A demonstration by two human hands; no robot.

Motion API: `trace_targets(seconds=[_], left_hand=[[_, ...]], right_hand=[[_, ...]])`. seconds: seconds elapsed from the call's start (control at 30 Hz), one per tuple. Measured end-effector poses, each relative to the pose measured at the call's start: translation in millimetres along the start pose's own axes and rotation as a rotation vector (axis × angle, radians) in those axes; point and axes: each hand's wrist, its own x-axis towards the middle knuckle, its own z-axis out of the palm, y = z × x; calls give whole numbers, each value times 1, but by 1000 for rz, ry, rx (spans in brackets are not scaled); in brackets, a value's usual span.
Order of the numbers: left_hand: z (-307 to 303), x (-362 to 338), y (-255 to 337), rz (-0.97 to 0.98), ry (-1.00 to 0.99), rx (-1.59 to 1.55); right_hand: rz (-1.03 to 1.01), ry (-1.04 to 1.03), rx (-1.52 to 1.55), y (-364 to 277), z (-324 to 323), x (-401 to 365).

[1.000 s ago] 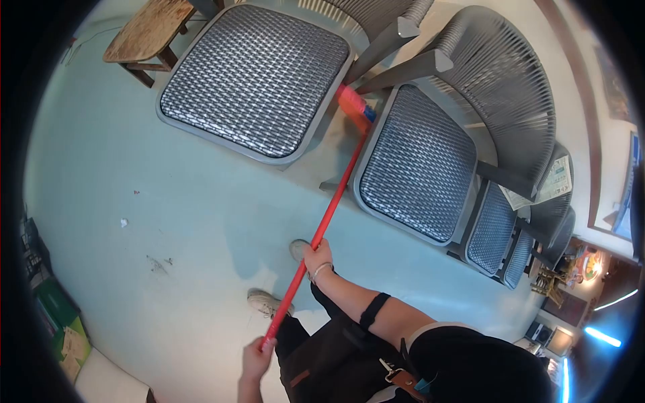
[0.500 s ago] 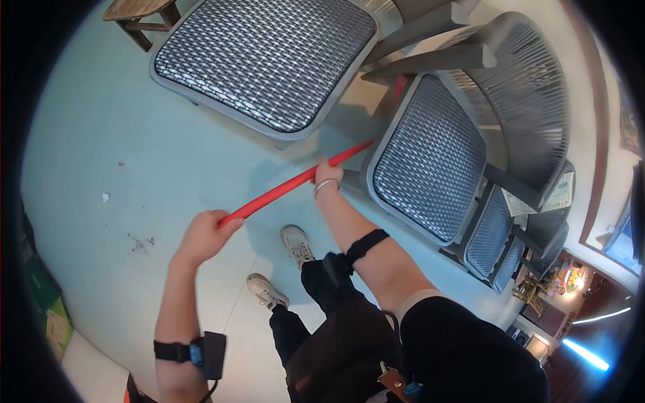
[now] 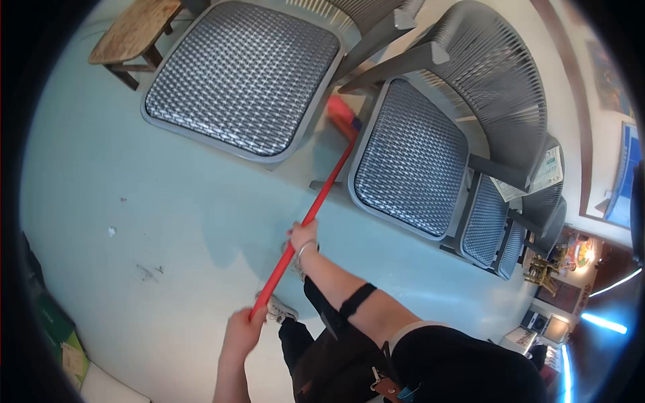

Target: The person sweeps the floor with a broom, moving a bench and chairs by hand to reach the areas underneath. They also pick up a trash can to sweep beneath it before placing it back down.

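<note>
A red-handled broom (image 3: 327, 190) slants from my hands up to the gap between two woven-seat chairs. Its blurred pinkish-red head (image 3: 342, 115) is low between the chairs, with a dark blue bit at the joint. Closed around the lower end of the handle is my left hand (image 3: 243, 330). Farther up, my right hand (image 3: 304, 235) also grips the handle, a bracelet at its wrist. The near chair's seat (image 3: 245, 77) lies left of the broom head, and the other chair's seat (image 3: 413, 158) lies right of it.
A small wooden stool (image 3: 134, 30) stands at upper left. More chairs (image 3: 485, 221) line up along the wall at right, with a newspaper (image 3: 541, 173) on one. On the pale floor (image 3: 181, 201) lies a white scrap (image 3: 112, 232) near dark marks. Green boxes (image 3: 54, 319) sit at lower left.
The broom has swung steeper and its head has come into the gap between the chairs. Both hands have moved lower in view, the left also rightward, still gripping the handle.
</note>
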Motion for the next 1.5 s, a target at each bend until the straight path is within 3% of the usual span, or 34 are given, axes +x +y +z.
trace_targets(seconds=[0.1, 0.17, 0.2, 0.23, 0.3, 0.37, 0.47, 0.5, 0.6, 0.77, 0.8, 0.83, 0.87, 0.9, 0.93, 1.0, 1.07, 1.13, 1.3, 1.37, 1.5], left_hand=[[-3, -61, -17, -180, 13, -61], [5, -86, -21, -37, 115, -86], [7, -94, -12, -142, 115, -147], [5, -86, -11, -136, 120, -139], [13, -58, -19, -28, 174, -57], [23, 0, 1, 106, 208, -22], [31, 38, 31, 77, 117, -74], [32, 28, 19, 72, 133, -39], [54, -20, -34, 3, 156, -54], [91, -133, -92, -134, 136, -173], [84, -154, -38, -262, 128, -435], [101, -161, -34, -336, 224, -504], [104, -162, -39, -82, 181, -300], [111, -157, -28, -207, 190, -371], [116, -154, -15, -126, 215, -419], [172, -102, -87, -34, 323, -451], [161, -83, -24, -165, 85, -832], [174, -51, -3, -159, 14, -963], [230, 2, 52, -197, 48, -1128], [248, 22, 69, -81, -18, -1171], [228, 40, 86, 1, -9, -1213]], right_hand=[[3, -117, 43, 14, -7, -57], [38, -153, 67, 1, -20, -83], [80, -202, 74, -2, -22, -89], [77, -204, 85, -3, -18, -83], [-156, -135, -6, -3, -8, -50], [-239, -102, -112, -12, 11, 25], [-18, -170, -88, -69, 14, 58], [-5, -161, -103, -51, 7, 53], [-142, -91, -582, 3, 3, 8], [-128, -294, -506, 53, -42, -95], [-134, -293, -492, 49, -51, -101], [-121, -331, -521, 44, -58, -107], [-107, -368, -548, 41, -59, -110], [-109, -366, -531, 41, -55, -104], [-201, -387, -514, 40, -52, -92], [-257, -416, -512, 28, -50, -72], [-259, -411, -558, 2, -46, -43], [-317, -414, -628, -20, -44, -13], [-405, -468, -748, -71, -43, 38], [-441, -471, -803, -88, -42, 51], [-447, -401, -799, -112, -34, 67]])
